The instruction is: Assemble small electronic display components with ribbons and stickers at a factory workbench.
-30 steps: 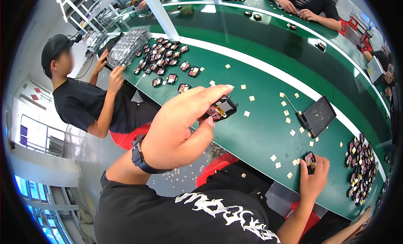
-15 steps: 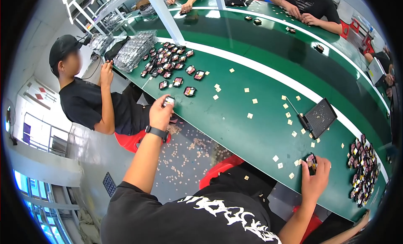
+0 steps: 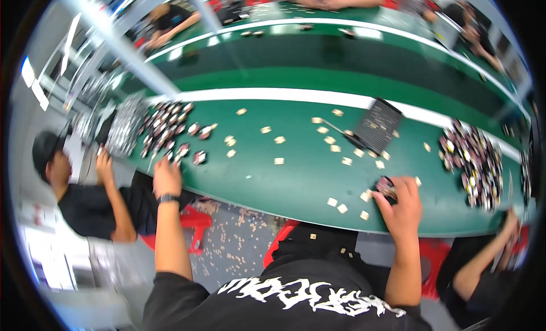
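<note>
My left hand [image 3: 167, 178], with a dark watch band on its wrist, reaches to the near edge of a cluster of small black parts [image 3: 165, 125]. Its fingers are bunched around a small black part [image 3: 169, 155] with a pale spot; blur hides the exact grip. Near the table's front, my right hand [image 3: 402, 206] holds another small black part with a pinkish label [image 3: 385, 186] between thumb and fingers, just over the green surface. Small pale square chips [image 3: 342, 208] lie beside that hand. Several single labelled black parts [image 3: 199, 157] sit right of my left hand.
A black tray [image 3: 377, 126] with a thin rod stands beyond my right hand. A large heap of black parts [image 3: 476, 166] lies at right. Clear plastic trays [image 3: 126, 125] are stacked at far left. One person [image 3: 85, 188] sits at left; other people work around the tables.
The view has turned, shifting the scene leftward and levelling the table. My left hand has carried its small part closer to the cluster. My right hand still holds its part.
</note>
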Tool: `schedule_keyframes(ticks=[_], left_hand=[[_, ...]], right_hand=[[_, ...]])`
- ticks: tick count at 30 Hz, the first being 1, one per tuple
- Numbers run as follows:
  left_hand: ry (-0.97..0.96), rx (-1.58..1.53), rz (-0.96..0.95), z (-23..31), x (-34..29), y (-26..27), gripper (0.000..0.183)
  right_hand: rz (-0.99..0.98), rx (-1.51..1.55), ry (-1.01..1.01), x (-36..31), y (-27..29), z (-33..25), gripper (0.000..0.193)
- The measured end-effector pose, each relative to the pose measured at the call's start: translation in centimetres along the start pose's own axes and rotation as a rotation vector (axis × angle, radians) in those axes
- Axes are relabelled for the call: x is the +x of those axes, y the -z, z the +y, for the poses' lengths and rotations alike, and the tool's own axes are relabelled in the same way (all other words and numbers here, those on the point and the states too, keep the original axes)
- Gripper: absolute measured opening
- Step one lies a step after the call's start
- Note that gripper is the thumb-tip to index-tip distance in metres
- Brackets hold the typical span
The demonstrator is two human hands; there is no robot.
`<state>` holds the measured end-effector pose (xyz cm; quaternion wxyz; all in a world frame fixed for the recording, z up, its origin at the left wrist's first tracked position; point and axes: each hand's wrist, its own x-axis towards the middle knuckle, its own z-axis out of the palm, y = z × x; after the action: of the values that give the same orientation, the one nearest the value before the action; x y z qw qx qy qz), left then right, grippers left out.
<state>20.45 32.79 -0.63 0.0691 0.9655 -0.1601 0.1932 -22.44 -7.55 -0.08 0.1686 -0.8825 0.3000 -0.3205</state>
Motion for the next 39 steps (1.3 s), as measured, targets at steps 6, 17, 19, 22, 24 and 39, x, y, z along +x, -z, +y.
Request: schedule_keyframes(ticks=[6,17,19,22,24,39], left_hand=[[-0.410,-0.507,0.025,12.8,-4.2,5.8,0.028],[-0.443,-1.449,-1.699,35.2,-9.3,4.5,0.042],[-0.477,-1.433,-1.615,35.4,-9.0,4.4,0.040],[-0.549,-1.469,-1.577,34.5,-8.5,1.8,0.034],[-0.542,-1.518,-1.618,34.1,-8.8,0.8,0.027],[-0.383,-1.534,-1.521,34.2,-8.6,1.6,0.027]], right_hand=[[0.072,0.168,0.091,0.8,0.0,-0.2,0.051],[0.018,0.245,0.025,-0.8,1.3,-3.5,0.057],[0.021,0.342,-0.094,-0.9,2.3,-3.8,0.051],[-0.176,0.789,-0.505,-1.3,3.1,-4.1,0.023],[-0.127,0.826,-0.561,-2.3,2.1,-4.6,0.022],[-0.125,1.084,-0.994,-1.9,-0.2,-8.9,0.018]])
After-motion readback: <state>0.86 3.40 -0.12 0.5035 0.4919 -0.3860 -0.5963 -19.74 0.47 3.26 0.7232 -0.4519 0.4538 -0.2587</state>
